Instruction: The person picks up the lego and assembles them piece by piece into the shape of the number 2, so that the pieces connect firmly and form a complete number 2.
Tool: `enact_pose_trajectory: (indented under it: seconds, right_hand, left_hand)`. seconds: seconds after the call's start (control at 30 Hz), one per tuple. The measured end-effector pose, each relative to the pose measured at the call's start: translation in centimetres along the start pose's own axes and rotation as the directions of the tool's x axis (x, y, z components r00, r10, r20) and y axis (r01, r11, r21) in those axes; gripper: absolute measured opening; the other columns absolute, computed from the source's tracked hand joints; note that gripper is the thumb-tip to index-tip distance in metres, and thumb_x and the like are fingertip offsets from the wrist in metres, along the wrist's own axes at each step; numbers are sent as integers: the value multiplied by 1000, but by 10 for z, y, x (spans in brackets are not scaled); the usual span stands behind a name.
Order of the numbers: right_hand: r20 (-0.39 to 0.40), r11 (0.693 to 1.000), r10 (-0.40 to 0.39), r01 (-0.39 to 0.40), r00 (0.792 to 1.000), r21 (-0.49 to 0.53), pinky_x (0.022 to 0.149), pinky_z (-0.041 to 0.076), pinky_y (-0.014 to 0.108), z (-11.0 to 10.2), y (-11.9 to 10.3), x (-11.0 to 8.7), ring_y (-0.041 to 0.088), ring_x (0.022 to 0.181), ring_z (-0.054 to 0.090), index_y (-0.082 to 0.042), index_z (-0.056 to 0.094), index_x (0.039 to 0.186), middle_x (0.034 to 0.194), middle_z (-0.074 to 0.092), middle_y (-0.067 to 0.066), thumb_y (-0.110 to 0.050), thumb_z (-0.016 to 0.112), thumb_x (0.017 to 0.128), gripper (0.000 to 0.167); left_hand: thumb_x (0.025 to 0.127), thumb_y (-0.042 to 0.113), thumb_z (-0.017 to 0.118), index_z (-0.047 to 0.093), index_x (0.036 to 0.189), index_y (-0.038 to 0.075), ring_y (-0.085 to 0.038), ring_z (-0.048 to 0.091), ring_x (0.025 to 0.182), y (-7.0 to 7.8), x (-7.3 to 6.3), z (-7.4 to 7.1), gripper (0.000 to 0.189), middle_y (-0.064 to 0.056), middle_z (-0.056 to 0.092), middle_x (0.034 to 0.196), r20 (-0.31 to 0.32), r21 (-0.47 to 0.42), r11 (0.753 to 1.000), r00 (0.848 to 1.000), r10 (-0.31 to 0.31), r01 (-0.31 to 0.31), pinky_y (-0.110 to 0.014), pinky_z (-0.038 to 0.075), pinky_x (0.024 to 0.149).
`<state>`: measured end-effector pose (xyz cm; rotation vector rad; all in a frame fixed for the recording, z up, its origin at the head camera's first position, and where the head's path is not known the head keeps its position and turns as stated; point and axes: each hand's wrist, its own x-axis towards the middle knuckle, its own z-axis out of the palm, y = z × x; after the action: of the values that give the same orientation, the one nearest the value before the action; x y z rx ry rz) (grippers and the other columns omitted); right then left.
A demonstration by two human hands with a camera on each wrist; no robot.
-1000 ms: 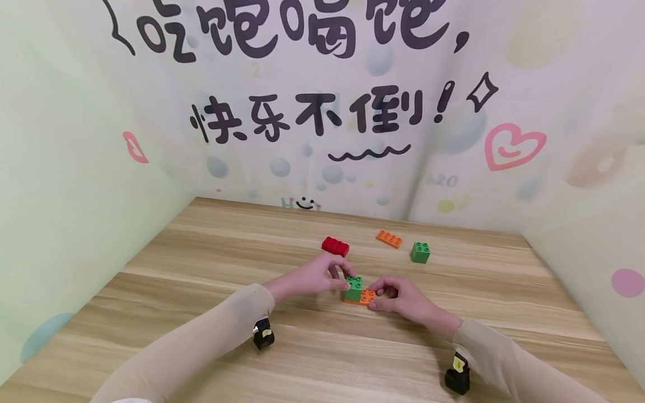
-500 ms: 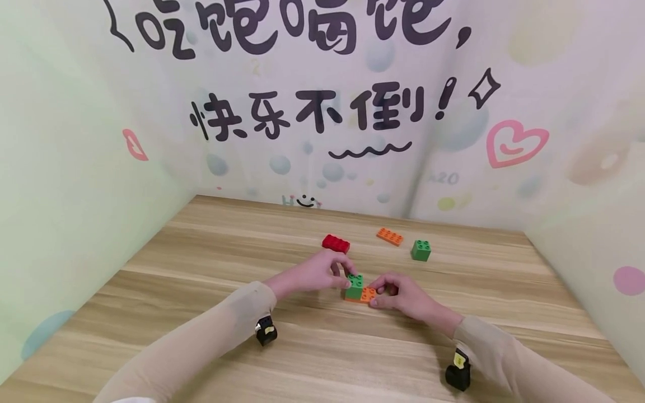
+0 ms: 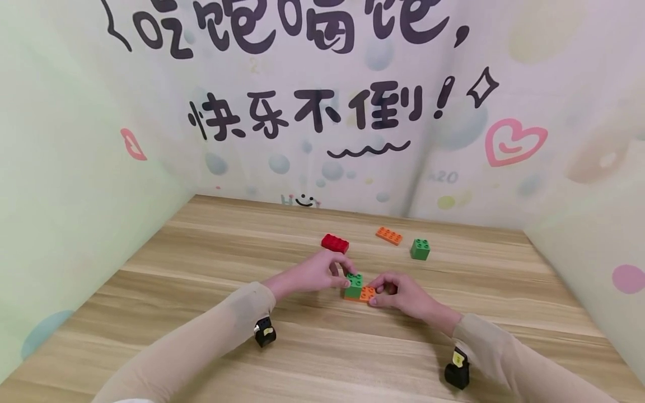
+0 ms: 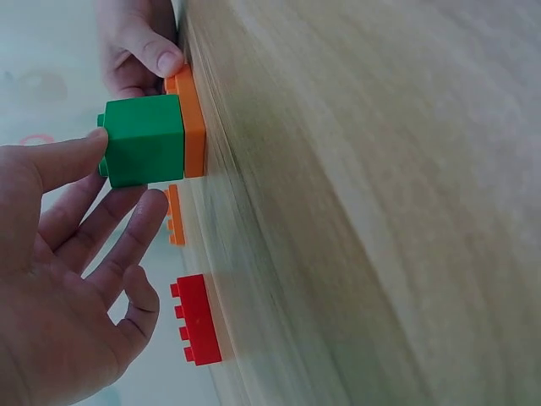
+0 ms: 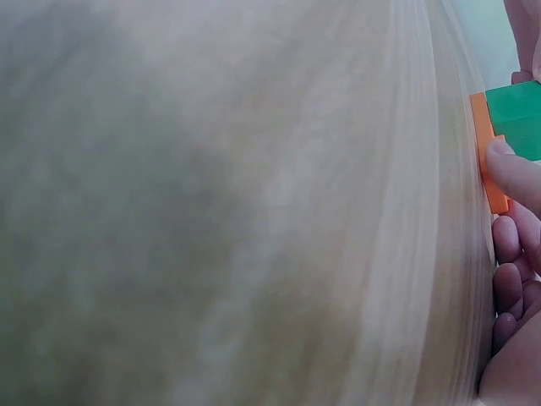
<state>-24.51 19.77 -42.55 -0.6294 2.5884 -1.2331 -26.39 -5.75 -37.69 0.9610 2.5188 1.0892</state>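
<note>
A green toy building brick [image 3: 354, 286] sits on the left half of a flat orange building brick [image 3: 369, 295] on the table. My left hand [image 3: 322, 272] pinches the green brick between thumb and fingers; in the left wrist view the thumb lies at its studded top and the fingertips behind it. My right hand [image 3: 404, 296] grips the right end of the orange brick, thumb on its near side and fingers curled behind. In the right wrist view that orange brick [image 5: 482, 144] shows under the green brick [image 5: 517, 118], the right thumb against it.
Farther back on the wooden table [image 3: 242, 246] lie a red brick [image 3: 335, 243], a second flat orange brick [image 3: 389, 235] and another green brick [image 3: 420, 249]. A printed cloth wall [image 3: 302, 168] stands behind the table, with pale walls at both sides.
</note>
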Motion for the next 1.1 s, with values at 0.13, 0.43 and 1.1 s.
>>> enact_pose_trajectory:
  seconds: [0.13, 0.43, 1.1]
  right_hand:
    - [0, 1000, 3, -3, 1000, 0, 66, 37, 21, 0, -1, 0, 15, 77, 47, -16, 72, 105, 94, 60, 3, -29, 78, 85, 25]
    - [-9, 1000, -8, 9, 1000, 9, 65, 37, 21, 1, -1, -1, 14, 77, 47, -11, 71, 106, 94, 60, 5, -27, 78, 84, 28]
    - [-2, 1000, 12, -12, 1000, 3, 67, 37, 21, 2, 3, 0, 16, 80, 47, -16, 71, 105, 95, 59, 4, -31, 79, 84, 28]
  left_hand:
    - [89, 13, 73, 72, 108, 14, -11, 62, 84, 1, -1, 0, 19, 2, 72, 109, 2, -8, 1000, 1000, -5, 5, -23, 52, 73]
    - [89, 12, 73, 71, 109, 13, -11, 63, 85, -4, -1, 3, 21, 1, 72, 111, -3, -23, 1000, 1000, 0, 0, -23, 53, 76]
    - [90, 9, 71, 69, 110, 13, -13, 63, 91, -9, 2, 1, 20, 0, 71, 111, 36, -64, 997, 998, 50, -48, -30, 53, 85]
